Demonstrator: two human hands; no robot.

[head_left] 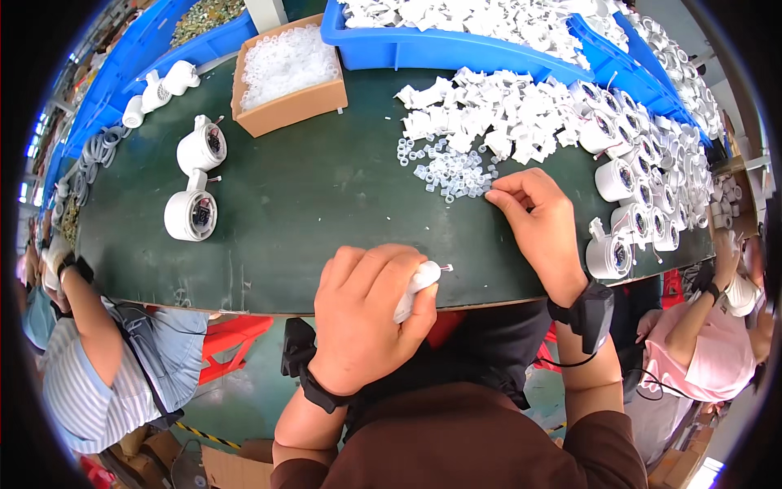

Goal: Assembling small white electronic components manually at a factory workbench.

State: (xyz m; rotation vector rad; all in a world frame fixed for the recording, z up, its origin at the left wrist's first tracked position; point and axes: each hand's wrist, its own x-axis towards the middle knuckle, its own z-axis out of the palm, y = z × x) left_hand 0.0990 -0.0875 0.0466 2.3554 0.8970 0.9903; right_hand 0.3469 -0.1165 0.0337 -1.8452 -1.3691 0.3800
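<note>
counter's (293,204) near edge: left hand (362,314) grasps white part (425,277); right hand (544,228), grip unclear, likely picking clear sleeves (456,174), needing one pinched free

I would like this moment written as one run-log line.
left hand: holding white rounded plastic part | right hand: at small translucent plastic rings | beyond: angular white plastic pieces heaped on dark green table
</note>
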